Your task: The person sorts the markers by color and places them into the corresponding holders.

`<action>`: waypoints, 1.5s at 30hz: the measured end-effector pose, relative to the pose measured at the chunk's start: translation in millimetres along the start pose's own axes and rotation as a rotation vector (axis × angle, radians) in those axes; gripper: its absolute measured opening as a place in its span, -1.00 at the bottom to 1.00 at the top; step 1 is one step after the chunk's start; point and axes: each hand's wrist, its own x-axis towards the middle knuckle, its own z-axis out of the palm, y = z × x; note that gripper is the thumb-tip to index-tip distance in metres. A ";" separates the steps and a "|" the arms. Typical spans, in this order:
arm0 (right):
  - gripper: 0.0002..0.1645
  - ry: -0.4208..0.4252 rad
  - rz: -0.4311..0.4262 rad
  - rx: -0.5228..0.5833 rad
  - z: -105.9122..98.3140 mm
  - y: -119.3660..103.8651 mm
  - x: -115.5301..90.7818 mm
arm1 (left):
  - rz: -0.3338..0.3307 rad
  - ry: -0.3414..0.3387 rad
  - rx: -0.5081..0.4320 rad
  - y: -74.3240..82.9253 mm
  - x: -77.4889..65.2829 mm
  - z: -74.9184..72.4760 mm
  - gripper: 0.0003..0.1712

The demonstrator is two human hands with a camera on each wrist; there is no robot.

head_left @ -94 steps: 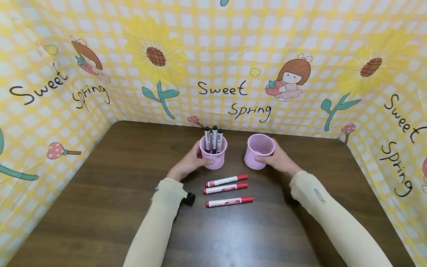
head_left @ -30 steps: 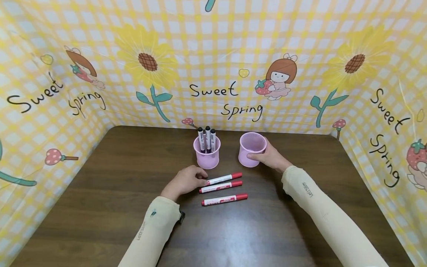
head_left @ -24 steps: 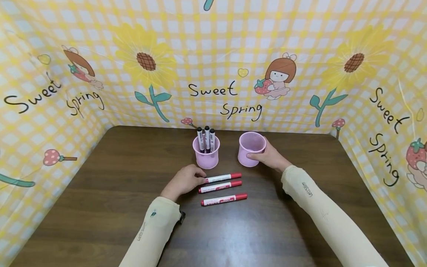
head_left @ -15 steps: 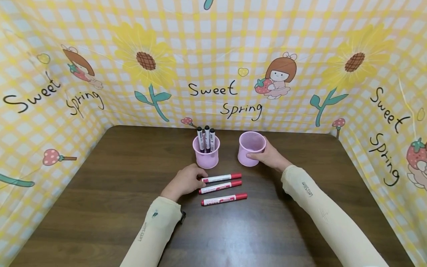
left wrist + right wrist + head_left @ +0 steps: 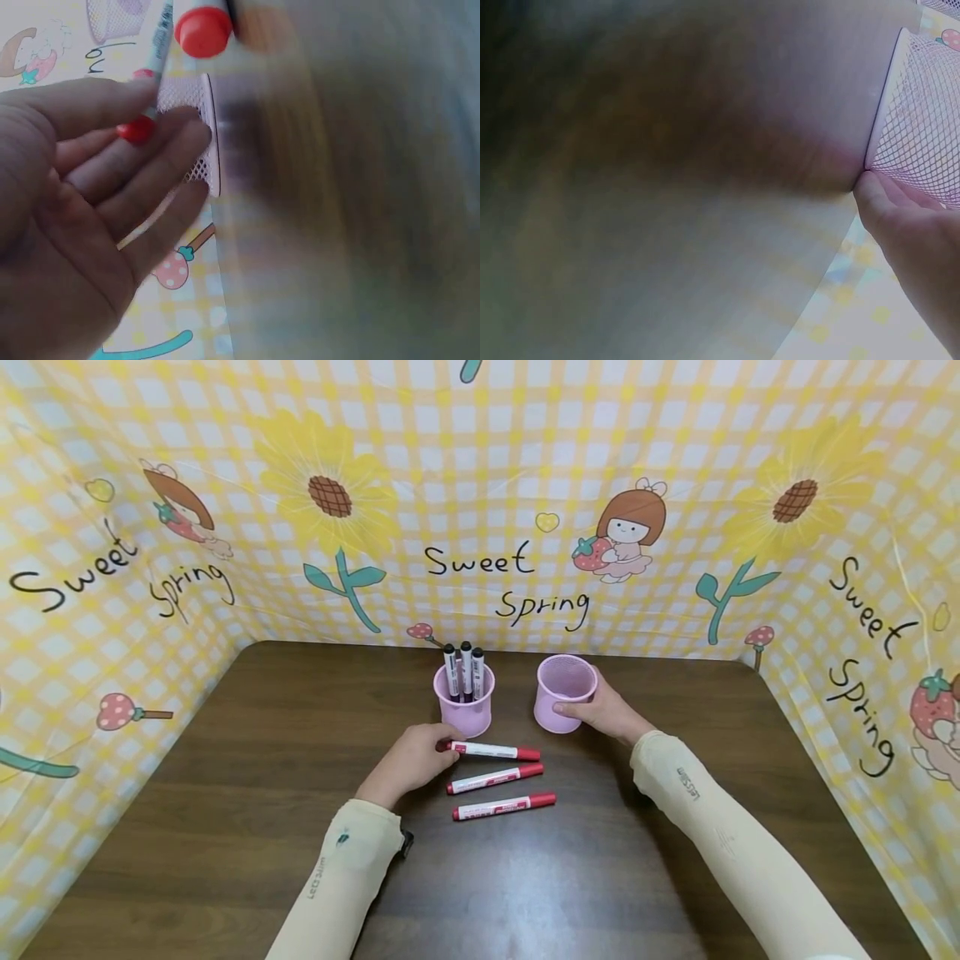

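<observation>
My left hand (image 5: 412,762) pinches the left end of a red-capped marker (image 5: 491,751) between thumb and fingers, in front of the left pink mesh pen holder (image 5: 468,720). In the left wrist view, the thumb and index finger grip that marker (image 5: 160,41) near its red end, the other fingers loosely extended. My right hand (image 5: 611,710) holds the right pink mesh pen holder (image 5: 557,717) by its right side, thumb on the front. In the right wrist view the fingers lie against the mesh (image 5: 922,112). No pens show inside this holder.
Two more red markers, a middle one (image 5: 495,779) and a nearer one (image 5: 504,807), lie on the brown wooden table (image 5: 247,827). Several black-capped markers (image 5: 467,672) stand in the left holder. A yellow checked cloth (image 5: 480,477) surrounds the table's back and sides.
My left hand let go of the left holder, reached down to the farthest red marker, then pinched it and lifted its left end, turning it slightly. The right hand stays on its holder.
</observation>
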 end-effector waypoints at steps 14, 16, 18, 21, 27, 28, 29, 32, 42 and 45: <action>0.02 0.002 0.012 -0.012 -0.3 -1.5 -0.3 | 0.047 0.054 -0.298 4.3 -3.8 -8.7 -0.72; 0.03 -0.004 0.013 -0.015 -0.7 -1.5 0.4 | 0.052 0.066 -0.334 6.2 -4.9 -10.7 -0.72; 0.04 -0.003 0.008 -0.014 -0.9 -0.2 1.6 | 0.064 0.070 -0.384 8.3 -5.6 -11.6 -0.71; 0.05 -0.004 -0.001 -0.011 -1.0 0.7 2.5 | 0.072 0.068 -0.466 12.9 -6.9 -12.9 -0.69; 0.03 -0.004 -0.003 0.001 -0.6 2.1 2.6 | 0.092 0.068 -0.544 21.3 -5.9 -12.4 -0.68; 0.03 -0.001 -0.003 0.002 -0.9 2.5 2.5 | 0.097 0.071 -0.553 22.6 -5.5 -12.1 -0.68; 0.03 0.001 -0.005 0.002 -1.3 2.5 2.2 | 0.104 0.073 -0.565 23.6 -4.6 -11.5 -0.67; 0.02 0.008 -0.009 0.004 -2.0 2.7 1.8 | 0.121 0.082 -0.602 28.3 -2.6 -10.4 -0.67; 0.04 0.014 -0.026 -0.004 -2.6 4.6 3.5 | 0.204 0.040 -0.723 54.5 8.1 -2.0 -0.70; 0.03 0.018 -0.023 -0.012 -2.6 6.0 3.9 | 0.236 0.021 -0.734 61.1 12.1 1.8 -0.69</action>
